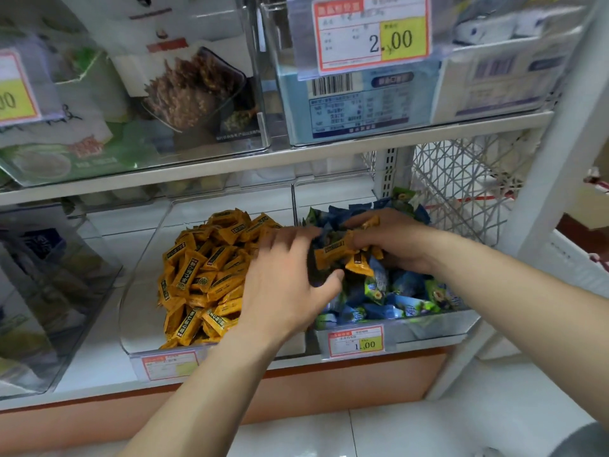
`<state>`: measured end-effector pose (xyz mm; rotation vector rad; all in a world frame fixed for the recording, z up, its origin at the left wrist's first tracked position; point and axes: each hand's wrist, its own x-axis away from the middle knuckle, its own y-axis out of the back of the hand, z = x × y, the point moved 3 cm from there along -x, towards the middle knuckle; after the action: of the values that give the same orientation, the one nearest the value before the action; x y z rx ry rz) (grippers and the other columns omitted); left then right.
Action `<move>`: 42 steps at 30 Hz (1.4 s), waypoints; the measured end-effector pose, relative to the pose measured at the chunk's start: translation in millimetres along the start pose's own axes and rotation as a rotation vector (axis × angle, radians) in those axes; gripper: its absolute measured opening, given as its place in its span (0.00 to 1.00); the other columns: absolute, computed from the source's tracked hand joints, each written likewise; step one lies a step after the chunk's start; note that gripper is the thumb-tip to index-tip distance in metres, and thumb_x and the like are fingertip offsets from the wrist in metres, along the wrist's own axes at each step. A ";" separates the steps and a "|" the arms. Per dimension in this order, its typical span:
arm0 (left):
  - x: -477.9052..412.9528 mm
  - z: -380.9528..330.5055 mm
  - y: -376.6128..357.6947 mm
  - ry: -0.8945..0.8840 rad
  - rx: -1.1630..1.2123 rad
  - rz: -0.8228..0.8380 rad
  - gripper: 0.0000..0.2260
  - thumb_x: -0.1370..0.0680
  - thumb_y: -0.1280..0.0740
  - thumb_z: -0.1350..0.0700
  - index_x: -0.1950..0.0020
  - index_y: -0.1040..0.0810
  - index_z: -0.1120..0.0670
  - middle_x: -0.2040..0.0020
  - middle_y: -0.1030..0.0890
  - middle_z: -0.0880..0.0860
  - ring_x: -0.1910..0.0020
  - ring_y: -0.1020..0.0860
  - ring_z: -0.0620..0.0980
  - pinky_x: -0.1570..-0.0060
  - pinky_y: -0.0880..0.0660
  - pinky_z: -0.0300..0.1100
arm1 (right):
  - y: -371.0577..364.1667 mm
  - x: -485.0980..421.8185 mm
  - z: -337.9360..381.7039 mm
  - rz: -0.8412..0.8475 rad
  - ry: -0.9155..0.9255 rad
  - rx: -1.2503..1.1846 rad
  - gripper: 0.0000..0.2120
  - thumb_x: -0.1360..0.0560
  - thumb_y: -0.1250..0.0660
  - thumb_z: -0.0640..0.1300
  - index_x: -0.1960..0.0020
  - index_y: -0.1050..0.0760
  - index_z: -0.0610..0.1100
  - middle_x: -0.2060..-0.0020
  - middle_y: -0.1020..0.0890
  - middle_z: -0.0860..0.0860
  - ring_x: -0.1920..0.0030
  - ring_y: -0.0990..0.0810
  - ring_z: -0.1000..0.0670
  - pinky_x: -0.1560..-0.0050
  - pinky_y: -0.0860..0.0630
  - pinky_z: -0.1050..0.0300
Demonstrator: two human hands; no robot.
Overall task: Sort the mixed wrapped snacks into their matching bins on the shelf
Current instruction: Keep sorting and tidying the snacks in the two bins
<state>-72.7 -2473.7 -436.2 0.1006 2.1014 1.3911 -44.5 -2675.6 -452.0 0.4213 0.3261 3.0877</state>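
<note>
Two clear bins stand side by side on the low shelf. The left bin (138,291) holds a heap of orange wrapped snacks (204,268). The right bin (428,328) holds blue and green wrapped snacks (395,298). My right hand (395,239) is over the right bin and grips several orange snacks (333,250) taken from among the blue ones. My left hand (283,285) is spread with straight fingers across the gap between the two bins, its fingertips reaching toward those orange snacks.
An upper shelf (296,159) carries clear bins of boxed goods with price tags. A dark-packet bin (49,275) sits at the left. A white wire basket (461,186) is behind the right bin, and a white upright post (553,153) frames the shelf's right side.
</note>
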 end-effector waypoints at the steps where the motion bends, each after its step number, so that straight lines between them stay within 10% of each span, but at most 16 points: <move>1: -0.8 -8.7 -1.0 -0.051 -0.028 0.007 0.32 0.30 0.39 0.31 0.29 0.32 0.44 0.35 0.25 0.48 0.35 0.30 0.52 0.42 0.27 0.47 | 1.1 4.8 1.5 0.007 0.007 -0.045 0.20 0.30 0.25 0.36 0.40 0.21 0.43 0.49 0.16 0.41 0.44 0.18 0.38 0.40 0.23 0.37; 5: -6.4 -29.5 -8.8 -0.129 -0.068 0.089 0.36 0.28 0.47 0.26 0.26 0.34 0.44 0.32 0.25 0.48 0.35 0.26 0.53 0.38 0.29 0.50 | -3.6 23.3 8.5 0.115 0.073 -0.180 0.14 0.28 0.28 0.33 0.43 0.20 0.34 0.48 0.17 0.36 0.48 0.18 0.39 0.39 0.23 0.43; 16: -30.8 -23.6 -14.5 0.131 0.312 -0.054 0.17 0.22 0.39 0.35 0.48 0.24 0.47 0.63 0.20 0.48 0.63 0.21 0.52 0.66 0.25 0.46 | -2.5 30.2 10.6 0.183 -0.076 -0.620 0.07 0.19 0.38 0.42 0.46 0.25 0.39 0.59 0.18 0.44 0.61 0.16 0.48 0.62 0.18 0.53; 22: -38.6 -15.0 -19.3 0.264 0.583 -0.119 0.13 0.23 0.32 0.42 0.50 0.22 0.51 0.62 0.19 0.50 0.61 0.21 0.46 0.60 0.23 0.47 | 0.0 33.7 13.7 0.260 -0.027 -0.574 0.19 0.26 0.33 0.44 0.38 0.24 0.34 0.42 0.18 0.36 0.43 0.18 0.38 0.45 0.18 0.46; 25: -39.2 -12.6 -15.5 0.306 0.624 -0.168 0.10 0.23 0.30 0.44 0.53 0.22 0.51 0.64 0.20 0.47 0.63 0.23 0.40 0.68 0.30 0.30 | -0.4 34.1 15.0 0.247 -0.002 -0.530 0.21 0.25 0.33 0.42 0.35 0.26 0.33 0.41 0.20 0.36 0.44 0.18 0.40 0.43 0.20 0.46; 33: -34.9 -14.1 -7.6 0.424 0.659 -0.178 0.10 0.21 0.33 0.44 0.49 0.24 0.50 0.62 0.20 0.47 0.66 0.23 0.38 0.68 0.29 0.28 | -10.3 39.3 21.3 0.139 0.067 -0.462 0.15 0.22 0.36 0.32 0.35 0.24 0.37 0.44 0.18 0.38 0.46 0.19 0.42 0.42 0.22 0.47; 42: -27.4 -20.6 -14.4 0.525 0.976 -0.106 0.10 0.20 0.33 0.48 0.44 0.25 0.53 0.53 0.18 0.55 0.58 0.16 0.50 0.65 0.17 0.48 | -27.4 45.2 23.3 0.084 0.130 -0.404 0.11 0.22 0.35 0.32 0.41 0.22 0.38 0.51 0.16 0.41 0.50 0.17 0.44 0.46 0.19 0.46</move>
<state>-57.5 -2507.3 -431.0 0.0075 2.9934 0.2187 -82.4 -2642.4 -423.8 0.2265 -0.3210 3.1511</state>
